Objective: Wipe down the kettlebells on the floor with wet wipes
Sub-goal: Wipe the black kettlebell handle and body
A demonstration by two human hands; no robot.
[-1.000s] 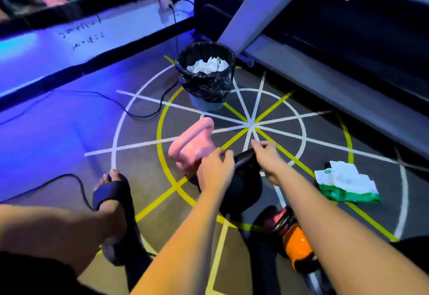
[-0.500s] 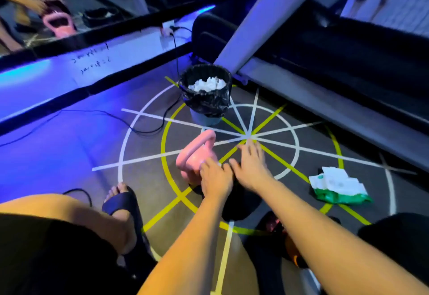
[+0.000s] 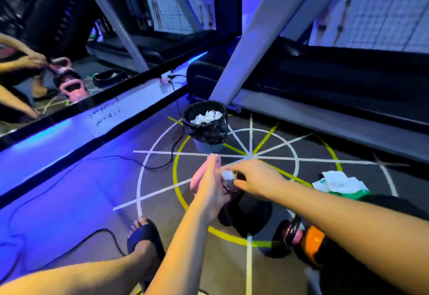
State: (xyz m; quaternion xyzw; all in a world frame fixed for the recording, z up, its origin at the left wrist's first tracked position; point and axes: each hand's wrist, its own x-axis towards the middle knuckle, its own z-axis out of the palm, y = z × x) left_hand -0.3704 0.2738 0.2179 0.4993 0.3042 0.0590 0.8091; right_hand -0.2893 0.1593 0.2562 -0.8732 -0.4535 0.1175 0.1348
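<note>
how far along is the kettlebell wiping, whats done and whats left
Done: used wipes fill the bin, so some wiping seems finished. In hand: the right hand pinches a white wipe at the handle of the black kettlebell, with the left hand against it. Left: the pictures can't show whether the pink kettlebell or orange kettlebell is clean. The wipe pack lies nearby.
</note>
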